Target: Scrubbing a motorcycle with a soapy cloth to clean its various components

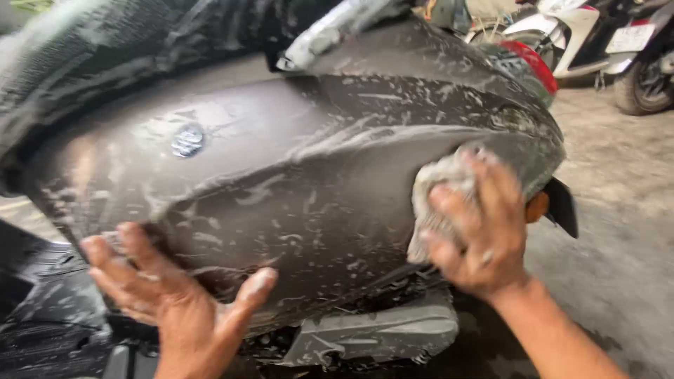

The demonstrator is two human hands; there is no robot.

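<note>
The right hand (pixel 481 231) is clenched around a pale grey, nubby wash cloth (pixel 437 193), bunched into a wad and pressed flat against the rear end of a curved, glossy brown-grey plastic scooter side panel (pixel 281 189). A ring shows on one finger of that hand. The left hand (pixel 165 288) grasps nothing: its fingers are spread and released, the palm laid against the lower front edge of the same panel, with white suds clinging to the thumb tip.

The panel's smooth skin is streaked all over with thin soapy foam in swirls and flecks, and a small round chrome emblem (pixel 187 140) sits high on it, towards the front. Above it runs the black textured seat (pixel 126 49), also wet and foamy. Below the panel a matte grey, angular plastic underside trim piece (pixel 382 333) juts out, dull and rough next to the shiny body. At the tail are a red rounded tail lamp (pixel 535 64) and an orange indicator (pixel 537 207), just beside the cloth-holding hand.

The ground is rough wet concrete floor (pixel 618 231). Well apart, at the upper right, stand a parked white scooter (pixel 569 31) and the dark wheel of another motorbike (pixel 642 84)
</note>
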